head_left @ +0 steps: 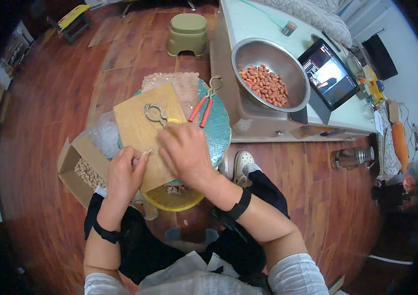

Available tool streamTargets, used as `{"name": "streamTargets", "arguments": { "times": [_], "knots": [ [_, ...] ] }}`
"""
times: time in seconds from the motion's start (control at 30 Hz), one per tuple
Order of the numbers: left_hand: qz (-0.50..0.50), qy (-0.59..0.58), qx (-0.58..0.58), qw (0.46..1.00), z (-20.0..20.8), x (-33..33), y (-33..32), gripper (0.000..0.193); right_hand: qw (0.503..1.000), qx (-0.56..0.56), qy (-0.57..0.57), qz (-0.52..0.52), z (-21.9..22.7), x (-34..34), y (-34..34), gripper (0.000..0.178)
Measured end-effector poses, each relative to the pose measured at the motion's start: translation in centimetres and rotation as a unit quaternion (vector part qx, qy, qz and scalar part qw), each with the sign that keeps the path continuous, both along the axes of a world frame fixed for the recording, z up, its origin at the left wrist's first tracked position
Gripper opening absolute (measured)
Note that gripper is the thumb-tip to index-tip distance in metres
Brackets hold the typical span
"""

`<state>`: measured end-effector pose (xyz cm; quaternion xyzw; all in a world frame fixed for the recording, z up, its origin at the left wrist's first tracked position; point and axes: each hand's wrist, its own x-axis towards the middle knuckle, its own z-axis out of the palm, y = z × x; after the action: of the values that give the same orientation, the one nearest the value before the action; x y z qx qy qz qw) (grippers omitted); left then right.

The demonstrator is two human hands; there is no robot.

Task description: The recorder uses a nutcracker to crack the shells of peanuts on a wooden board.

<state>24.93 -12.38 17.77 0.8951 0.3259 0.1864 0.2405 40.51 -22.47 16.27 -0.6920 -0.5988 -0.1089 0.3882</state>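
Left hand (124,172) pinches a small, pale, peanut-like piece (148,152) over the tan rectangular wooden board (135,120), centre frame. Right hand (187,152) half-curled by the yellow-gripped metal cracker (163,119); can't tell if it's holding anything. Risk: board seems to overhang the round teal bench (220,135); pressing there could tip it.

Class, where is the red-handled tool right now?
In the head view, the red-handled tool lies on the teal surface beyond the right hand, just right of the wooden board and left of the steel bowl.
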Motion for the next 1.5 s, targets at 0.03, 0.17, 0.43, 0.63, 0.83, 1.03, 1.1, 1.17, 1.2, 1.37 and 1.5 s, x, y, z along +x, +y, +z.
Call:
{"name": "streamTargets", "arguments": {
  "times": [0.03, 0.17, 0.43, 0.63, 0.83, 1.03, 1.1, 1.17, 1.2, 1.37, 1.5],
  "knots": [
    [-0.007, -0.006, 0.016, 1.000, -0.1, -0.1, 0.0, 0.019, 0.999, -0.005, 0.016, 0.029, -0.3, -0.6, 0.1, 0.038],
    [-0.035, 0.002, 0.049, 0.998, 0.1, 0.2, -0.5, 0.016, 0.995, -0.036, 0.028, 0.092, -0.8, -1.9, 0.2, 0.029],
    [-0.064, -0.015, 0.054, 0.996, 0.3, 0.4, -0.8, 0.012, 0.996, -0.041, 0.017, 0.080, -0.1, -1.6, 0.1, 0.015],
    [-0.062, -0.061, 0.016, 0.996, -0.2, 0.4, -0.7, 0.012, 0.997, -0.030, 0.035, 0.056, -0.8, -1.5, 0.2, 0.009],
    [0.023, -0.163, -0.203, 0.965, -1.3, 0.2, -0.3, 0.022, 0.986, -0.018, 0.164, 0.023, 0.2, -1.8, 0.0, 0.013],
    [0.038, -0.200, -0.476, 0.856, -0.4, 0.3, 0.0, 0.024, 0.954, 0.006, 0.297, 0.048, 0.6, -2.4, -0.1, 0.014],
    [0.020, -0.198, -0.496, 0.845, -0.5, 0.1, 0.2, 0.024, 0.943, 0.009, 0.329, 0.054, 0.6, -2.6, -0.1, 0.015],
    [0.000, -0.215, -0.503, 0.837, -1.0, 0.1, 0.2, 0.025, 0.940, 0.007, 0.338, 0.049, 0.4, -2.7, 0.0, 0.014],
    [0.007, -0.215, -0.504, 0.836, -1.2, 0.1, 0.2, 0.024, 0.936, 0.007, 0.349, 0.050, 0.4, -2.8, 0.0, 0.014],
    [0.019, -0.217, -0.523, 0.824, -1.4, 0.5, -0.2, 0.025, 0.925, -0.011, 0.376, 0.050, 0.5, -2.4, -0.5, 0.016],
    [0.015, -0.194, -0.539, 0.820, -1.2, 0.2, -0.1, 0.024, 0.912, -0.047, 0.405, 0.051, 0.9, -2.5, -0.3, 0.012]
  ]
}}
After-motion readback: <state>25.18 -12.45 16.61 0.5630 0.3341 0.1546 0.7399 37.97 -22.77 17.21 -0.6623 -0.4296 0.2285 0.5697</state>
